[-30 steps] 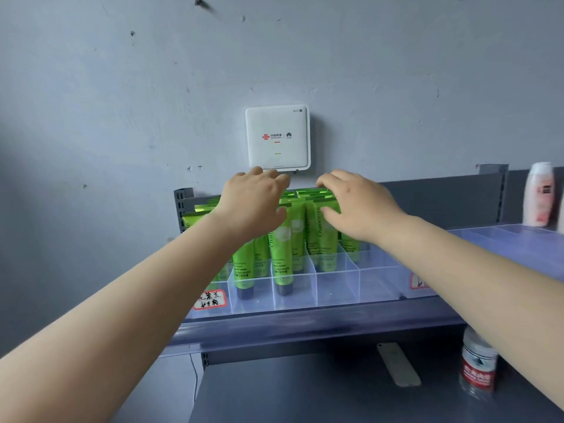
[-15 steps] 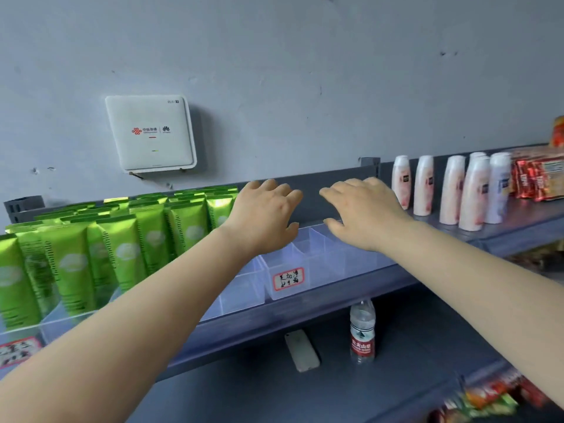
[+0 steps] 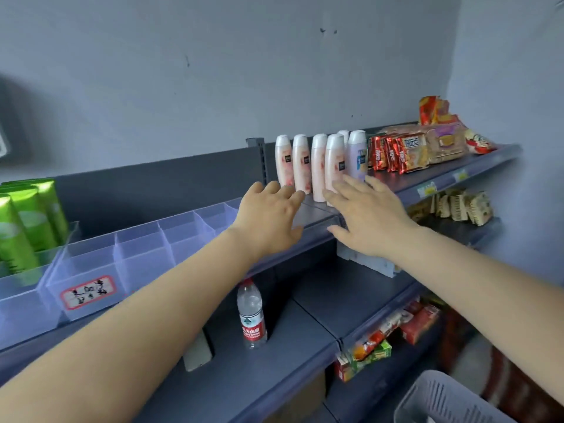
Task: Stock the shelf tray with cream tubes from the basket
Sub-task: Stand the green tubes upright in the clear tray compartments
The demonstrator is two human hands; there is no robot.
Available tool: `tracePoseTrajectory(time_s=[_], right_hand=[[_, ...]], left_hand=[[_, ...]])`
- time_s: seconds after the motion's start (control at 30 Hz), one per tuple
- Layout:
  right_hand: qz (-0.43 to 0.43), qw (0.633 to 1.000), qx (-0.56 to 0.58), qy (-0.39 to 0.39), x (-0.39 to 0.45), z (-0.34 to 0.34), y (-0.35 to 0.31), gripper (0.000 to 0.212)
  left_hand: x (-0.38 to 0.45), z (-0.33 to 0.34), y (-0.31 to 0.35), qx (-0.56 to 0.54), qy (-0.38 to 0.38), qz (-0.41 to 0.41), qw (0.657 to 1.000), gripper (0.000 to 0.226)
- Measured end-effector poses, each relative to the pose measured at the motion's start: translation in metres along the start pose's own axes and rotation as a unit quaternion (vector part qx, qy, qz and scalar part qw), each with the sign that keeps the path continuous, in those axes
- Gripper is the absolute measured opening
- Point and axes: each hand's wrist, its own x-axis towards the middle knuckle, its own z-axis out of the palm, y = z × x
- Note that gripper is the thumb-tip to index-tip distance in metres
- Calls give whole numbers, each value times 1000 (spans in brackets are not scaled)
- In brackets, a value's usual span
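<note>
Green cream tubes [image 3: 27, 218] stand upright in a clear divided shelf tray [image 3: 18, 285] at the far left. A second clear divided tray [image 3: 146, 254] with a red-bordered label runs along the shelf, its compartments holding nothing. My left hand [image 3: 268, 215] hovers over that tray's right end with fingers spread and holds nothing. My right hand [image 3: 363, 215] is stretched out flat just right of it, in front of the pink bottles [image 3: 317, 166]. The grey basket [image 3: 448, 398] shows only its rim at the bottom right; its contents are hidden.
Red snack packets [image 3: 396, 152] and wrapped bread [image 3: 445, 141] fill the top shelf's right part. On the lower shelf stand a water bottle [image 3: 251, 315] and a flat pale object [image 3: 198, 352]. More snack packs [image 3: 451, 206] and boxes [image 3: 366, 352] sit on shelves to the right.
The view has swung right, away from the green tubes. Both hands left the tubes and moved right along the shelf, past the unfilled tray toward the pink bottles. The basket's rim has come into view.
</note>
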Motion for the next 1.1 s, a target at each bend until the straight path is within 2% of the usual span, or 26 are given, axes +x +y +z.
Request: tracePoseTrajectory(time_s=[0.27, 0.53, 0.8, 0.97, 1.1], right_hand=[[73, 993, -27, -92, -69, 47, 91, 69], [165, 972, -21, -169, -146, 100, 144, 70], [260, 930, 11, -261, -206, 157, 174, 69], [321, 892, 47, -313, -231, 211, 181, 67], [349, 861, 75, -362, -249, 257, 178, 69]], left_hand=[[52, 28, 116, -63, -8, 66, 996, 57], [85, 62, 216, -112, -38, 170, 978, 55], [104, 124, 306, -194, -87, 250, 945, 57], [113, 173, 350, -213, -146, 311, 915, 59], [110, 219, 377, -211, -190, 353, 892, 52]])
